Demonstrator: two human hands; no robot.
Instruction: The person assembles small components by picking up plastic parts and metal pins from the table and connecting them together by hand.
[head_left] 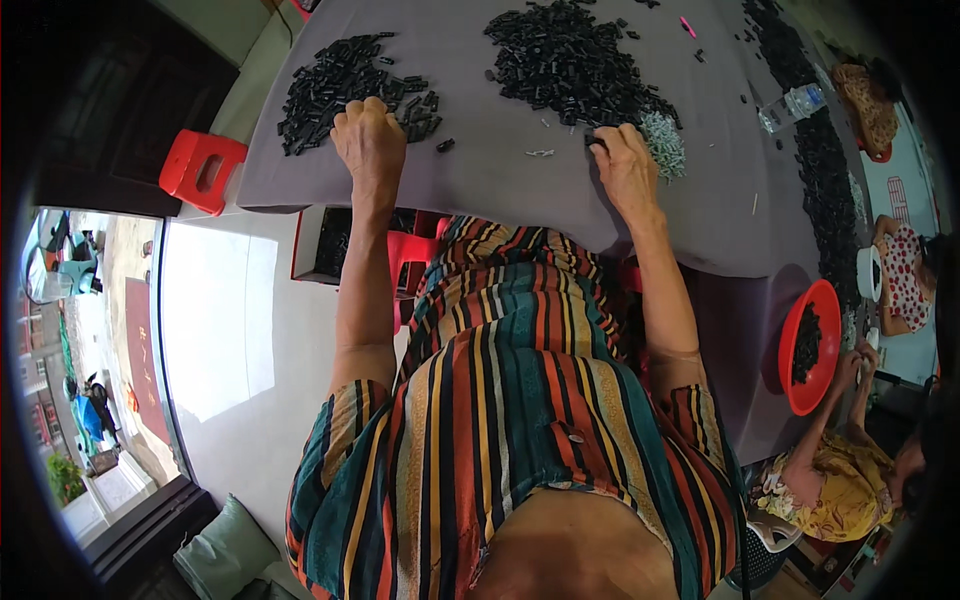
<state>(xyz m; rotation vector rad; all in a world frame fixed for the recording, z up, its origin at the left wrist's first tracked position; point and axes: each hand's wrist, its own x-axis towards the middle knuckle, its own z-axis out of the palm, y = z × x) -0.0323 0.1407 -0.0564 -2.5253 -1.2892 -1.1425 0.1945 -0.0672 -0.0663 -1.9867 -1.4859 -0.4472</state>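
My striped shirt (520,400) is nearest, then my forearms (364,285), stretched forward over the worktop (500,190). My right hand (628,168), palm down, pinches a black piece (593,140) beside the pale pins (663,148). My left hand (368,142) curls, knuckles up, at the left pile (330,95); its fingertips are hidden, so I cannot tell its grip. The right pile (570,60) reaches farther back; both piles seem placed for easy reach.

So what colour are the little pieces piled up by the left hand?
The little pieces are black; the head view shows them best.
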